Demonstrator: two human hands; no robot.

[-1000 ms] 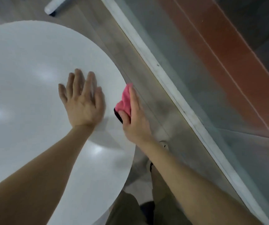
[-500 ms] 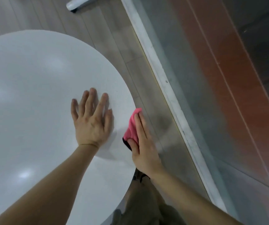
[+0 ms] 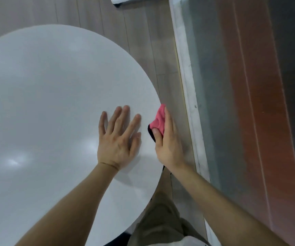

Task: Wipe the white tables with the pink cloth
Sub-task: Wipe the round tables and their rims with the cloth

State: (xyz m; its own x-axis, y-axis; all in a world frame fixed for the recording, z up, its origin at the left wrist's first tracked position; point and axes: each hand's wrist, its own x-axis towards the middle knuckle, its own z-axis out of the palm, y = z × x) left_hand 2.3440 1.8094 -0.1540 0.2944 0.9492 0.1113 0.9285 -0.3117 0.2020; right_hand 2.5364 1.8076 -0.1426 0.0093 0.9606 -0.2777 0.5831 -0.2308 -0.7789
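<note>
Where right hand (image 3: 168,141) covers it, pink cloth (image 3: 158,121) mostly hidden.

No readable text or labels; view somewhat blurred.

1. A wood plank floor (image 3: 139,41) fills the top, from 11 to 1 o'clock.
2. A white tube-shaped thing with a dark end (image 3: 121,0) lies on the floor at 12 o'clock; it is cut off.
3. A pale strip (image 3: 187,82) runs from 12 to 5 o'clock.
4. A shiny grey and red-brown panel (image 3: 249,103) fills 3 o'clock.
5. Khaki trousers (image 3: 159,215) show at 6 o'clock.
</note>
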